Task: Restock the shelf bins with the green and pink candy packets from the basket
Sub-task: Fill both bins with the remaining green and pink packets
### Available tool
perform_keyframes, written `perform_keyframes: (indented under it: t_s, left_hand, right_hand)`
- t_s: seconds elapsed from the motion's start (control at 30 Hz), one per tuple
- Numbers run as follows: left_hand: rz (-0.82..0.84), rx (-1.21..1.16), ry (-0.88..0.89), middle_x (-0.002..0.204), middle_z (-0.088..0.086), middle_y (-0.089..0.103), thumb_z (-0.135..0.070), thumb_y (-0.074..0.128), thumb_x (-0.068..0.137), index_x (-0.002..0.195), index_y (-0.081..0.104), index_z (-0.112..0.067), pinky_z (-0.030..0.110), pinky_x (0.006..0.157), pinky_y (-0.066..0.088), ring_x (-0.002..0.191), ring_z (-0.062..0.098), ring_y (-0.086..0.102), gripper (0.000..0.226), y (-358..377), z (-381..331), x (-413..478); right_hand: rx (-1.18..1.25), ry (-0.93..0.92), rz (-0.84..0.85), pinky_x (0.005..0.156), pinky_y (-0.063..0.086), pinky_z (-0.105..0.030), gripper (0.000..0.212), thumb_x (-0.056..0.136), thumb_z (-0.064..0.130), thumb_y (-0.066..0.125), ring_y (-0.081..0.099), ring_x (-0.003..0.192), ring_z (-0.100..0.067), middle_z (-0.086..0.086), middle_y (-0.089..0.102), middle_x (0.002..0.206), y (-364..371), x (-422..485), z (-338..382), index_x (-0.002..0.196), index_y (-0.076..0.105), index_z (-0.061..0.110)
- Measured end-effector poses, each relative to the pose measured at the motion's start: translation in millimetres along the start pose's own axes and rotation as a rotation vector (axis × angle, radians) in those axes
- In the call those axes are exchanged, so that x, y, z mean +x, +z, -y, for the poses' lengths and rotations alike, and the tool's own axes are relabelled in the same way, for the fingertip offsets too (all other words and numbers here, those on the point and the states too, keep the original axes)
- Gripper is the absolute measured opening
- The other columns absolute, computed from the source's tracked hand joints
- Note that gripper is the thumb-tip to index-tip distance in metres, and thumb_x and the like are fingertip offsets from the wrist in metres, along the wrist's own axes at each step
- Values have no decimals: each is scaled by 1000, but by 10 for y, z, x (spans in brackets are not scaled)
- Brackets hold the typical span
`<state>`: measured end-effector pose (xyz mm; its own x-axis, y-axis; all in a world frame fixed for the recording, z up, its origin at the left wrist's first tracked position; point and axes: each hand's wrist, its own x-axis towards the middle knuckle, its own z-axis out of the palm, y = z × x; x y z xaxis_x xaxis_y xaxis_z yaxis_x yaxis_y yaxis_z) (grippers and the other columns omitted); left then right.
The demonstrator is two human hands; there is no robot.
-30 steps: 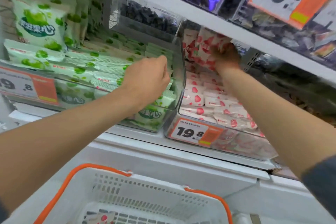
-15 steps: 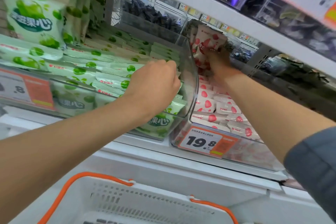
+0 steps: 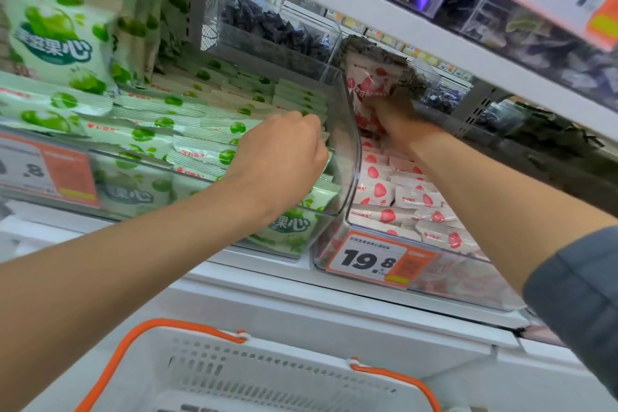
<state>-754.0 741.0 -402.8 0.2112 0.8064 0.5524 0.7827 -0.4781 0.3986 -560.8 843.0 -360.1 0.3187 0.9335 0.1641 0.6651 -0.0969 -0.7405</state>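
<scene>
My left hand reaches into the right end of the clear green bin. Its fingers curl down around a stack of green candy packets, and the fingertips are hidden. In the dark back of the pink bin, my right hand grips a large pink strawberry packet that stands upright under the upper shelf. Small pink packets lie flat in that bin. The white basket with orange handles sits below, its inside mostly out of view.
The upper shelf board hangs low over both bins. Large green bags stand at the left. A bin of dark candies sits behind. Price tags marked 19.8 hang on the bin fronts above a white ledge.
My right hand has pushed the pink packet lower and deeper toward the back of the pink bin. The left hand stays over the green packets. The view has moved closer.
</scene>
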Motion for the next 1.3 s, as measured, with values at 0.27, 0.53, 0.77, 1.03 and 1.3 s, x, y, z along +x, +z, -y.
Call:
perform_keyframes:
  t_s: [0.27,0.53,0.77,1.03,1.3]
  left_hand:
    - [-4,1,4,82,2,56,-23,39,99,87,58,-14,35,59,40,80,23,51,25,3,5,-1]
    - [0,16,9,83,2,57,-24,38,99,86,58,-14,34,58,40,78,23,51,26,15,4,12]
    - [17,9,5,85,3,58,-23,38,100,89,59,-13,39,63,48,79,23,52,25,-21,-23,-5]
    - [14,24,16,85,2,57,-23,38,100,93,59,-15,34,59,40,80,22,51,24,13,1,7]
    - [-1,20,12,85,1,58,-22,37,100,93,58,-15,37,60,45,79,22,52,23,-10,-23,-10]
  right_hand:
    - [8,-60,-147,81,46,-30,37,82,34,56,57,96,-21,-1,63,107,65,16,-188,113,58,14]
    - [-56,-74,-226,83,50,-30,36,89,30,62,61,96,-22,-6,65,109,42,32,-219,115,61,5]
    - [-64,-78,-247,87,54,-30,33,89,25,64,65,105,-22,-5,69,117,21,-13,-255,119,65,13]
    - [-56,-12,-256,84,54,-31,26,91,22,59,66,98,-21,-5,70,111,3,128,-252,112,68,12]
    - [-121,-17,-350,101,46,-42,55,91,24,60,51,124,-28,-14,50,136,0,44,-270,138,39,7]
